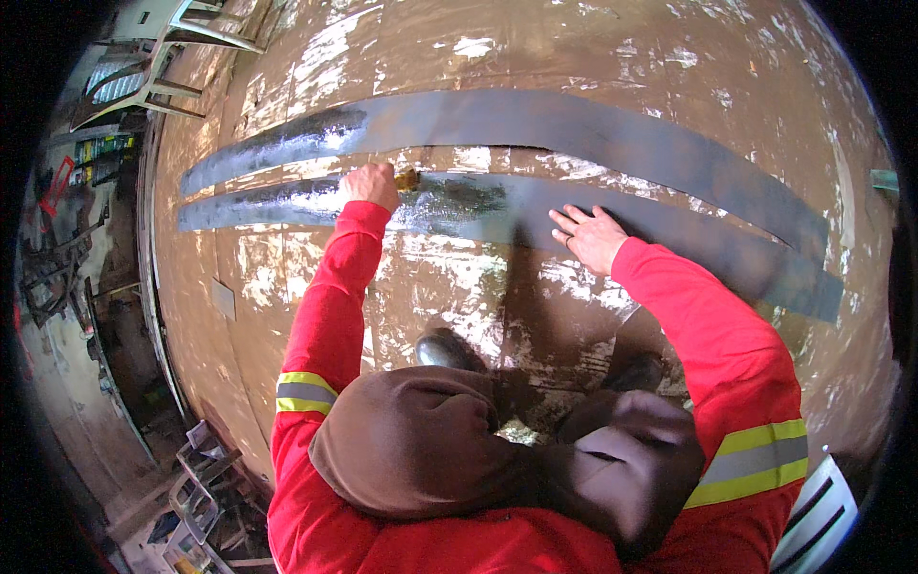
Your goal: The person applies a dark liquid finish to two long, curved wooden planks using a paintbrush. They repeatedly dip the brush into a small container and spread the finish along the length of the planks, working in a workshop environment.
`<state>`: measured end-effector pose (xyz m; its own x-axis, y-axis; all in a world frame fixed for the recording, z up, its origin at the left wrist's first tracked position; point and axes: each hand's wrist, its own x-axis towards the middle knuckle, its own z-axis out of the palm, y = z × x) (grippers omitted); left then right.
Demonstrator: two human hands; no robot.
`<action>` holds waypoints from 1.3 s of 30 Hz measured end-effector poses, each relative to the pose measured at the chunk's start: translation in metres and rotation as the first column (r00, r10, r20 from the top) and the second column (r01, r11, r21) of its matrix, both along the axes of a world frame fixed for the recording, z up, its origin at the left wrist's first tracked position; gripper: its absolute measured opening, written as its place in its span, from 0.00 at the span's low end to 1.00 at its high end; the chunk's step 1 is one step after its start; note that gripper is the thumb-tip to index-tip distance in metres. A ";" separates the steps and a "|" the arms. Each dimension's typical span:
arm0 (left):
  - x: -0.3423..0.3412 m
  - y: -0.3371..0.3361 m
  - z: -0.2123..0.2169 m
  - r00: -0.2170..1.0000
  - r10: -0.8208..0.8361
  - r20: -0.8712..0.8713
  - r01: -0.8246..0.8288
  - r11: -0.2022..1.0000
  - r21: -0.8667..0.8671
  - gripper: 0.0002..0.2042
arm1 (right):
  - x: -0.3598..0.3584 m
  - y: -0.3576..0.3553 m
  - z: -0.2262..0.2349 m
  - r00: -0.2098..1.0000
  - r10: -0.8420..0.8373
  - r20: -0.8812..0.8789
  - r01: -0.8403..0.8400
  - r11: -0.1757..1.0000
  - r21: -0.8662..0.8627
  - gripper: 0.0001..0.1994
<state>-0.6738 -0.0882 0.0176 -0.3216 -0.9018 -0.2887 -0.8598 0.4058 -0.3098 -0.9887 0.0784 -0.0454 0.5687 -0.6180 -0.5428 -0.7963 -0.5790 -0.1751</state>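
Two long grey strips lie side by side on the brown surface, the far strip (574, 124) and the near strip (535, 206). Both carry a dark, glossy wet coating toward their left ends; on the near one it reaches past my left hand in streaks. My left hand (371, 187) is closed around a brush (408, 180), whose yellowish-brown end points right over the near strip. The handle is hidden in my fist. Further right, my right hand (591, 237) rests with spread fingers on the near strip's uncoated part, and a ring shows on one finger.
I crouch at the strips' near side, my boots (448, 349) on the worn brown surface. A small grey plate (223, 298) lies at left. Pale chairs (158, 81) stand beyond the far left edge; cluttered frames (201, 488) sit lower left. A white slatted object (818, 521) is at lower right.
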 end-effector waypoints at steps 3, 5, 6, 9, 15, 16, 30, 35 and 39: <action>-0.044 0.015 -0.002 0.999 0.000 0.044 -0.005 0.995 0.103 0.07 | -0.002 -0.001 0.005 1.000 0.017 -0.021 -0.017 1.000 0.014 0.27; -0.064 0.026 -0.024 0.992 -0.116 -0.050 0.123 0.980 0.159 0.07 | 0.001 -0.003 0.005 1.000 0.029 -0.005 -0.029 1.000 -0.002 0.27; -0.077 0.031 -0.020 0.978 -0.127 -0.165 0.155 0.973 0.171 0.07 | -0.001 -0.002 0.003 1.000 0.030 -0.008 -0.030 1.000 -0.004 0.27; -0.087 0.039 0.001 0.902 -0.043 -0.430 0.167 0.952 0.255 0.07 | -0.001 -0.003 0.000 0.998 0.059 0.008 -0.059 0.997 -0.047 0.27; 0.020 -0.004 -0.033 0.978 0.122 -0.169 -0.091 0.979 0.180 0.09 | 0.002 -0.005 0.017 1.000 0.022 0.017 -0.022 1.000 -0.005 0.28; 0.022 -0.012 -0.014 0.994 0.108 -0.002 -0.106 0.984 0.142 0.08 | -0.006 -0.001 0.018 1.000 0.002 -0.016 -0.001 1.000 0.030 0.29; 0.008 -0.018 -0.006 0.994 -0.025 -0.107 0.044 0.983 0.180 0.08 | -0.002 -0.004 0.013 1.000 0.003 0.015 -0.003 1.000 0.018 0.29; -0.003 -0.018 -0.009 0.938 0.032 -0.345 0.080 0.949 0.305 0.11 | 0.000 -0.003 0.013 1.000 0.020 0.009 -0.020 1.000 0.001 0.28; 0.044 -0.034 -0.007 0.992 0.100 0.073 -0.109 0.985 0.136 0.10 | -0.001 -0.004 0.011 1.000 0.013 0.023 -0.013 1.000 0.014 0.29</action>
